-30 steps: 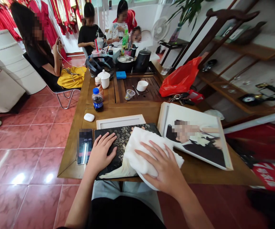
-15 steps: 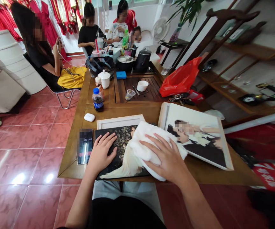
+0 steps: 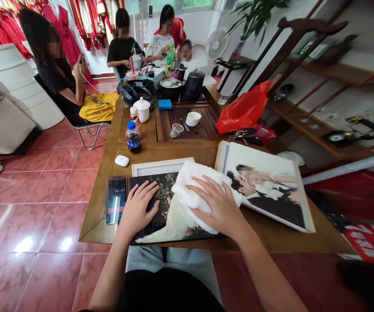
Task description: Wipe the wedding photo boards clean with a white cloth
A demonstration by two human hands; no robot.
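In the head view, the person's left hand (image 3: 137, 209) lies flat, fingers spread wide, on the left part of a dark photo print (image 3: 161, 208) that rests at the near edge of the wooden table (image 3: 271, 236). The right hand (image 3: 217, 208) presses palm-down on a white cloth (image 3: 191, 186), fingers splayed over it and holding it against the right part of the print. The cloth covers the print's far right corner and touches the edge of a large framed portrait (image 3: 266, 186) lying just to the right.

Just left of the print lies a phone (image 3: 116, 199) with a lit screen. A white frame (image 3: 161, 167) lies just beyond the print, and a small white earbud case (image 3: 121, 160) sits to its left. Farther off stand a dark drink bottle (image 3: 133, 137), a white lidded cup (image 3: 142, 108), a white bowl (image 3: 193, 118) on a slatted tea tray, and a black kettle (image 3: 194, 84). A red plastic bag (image 3: 245, 110) lies at the far right of the table. Several people sit beyond the far end and at the far left.
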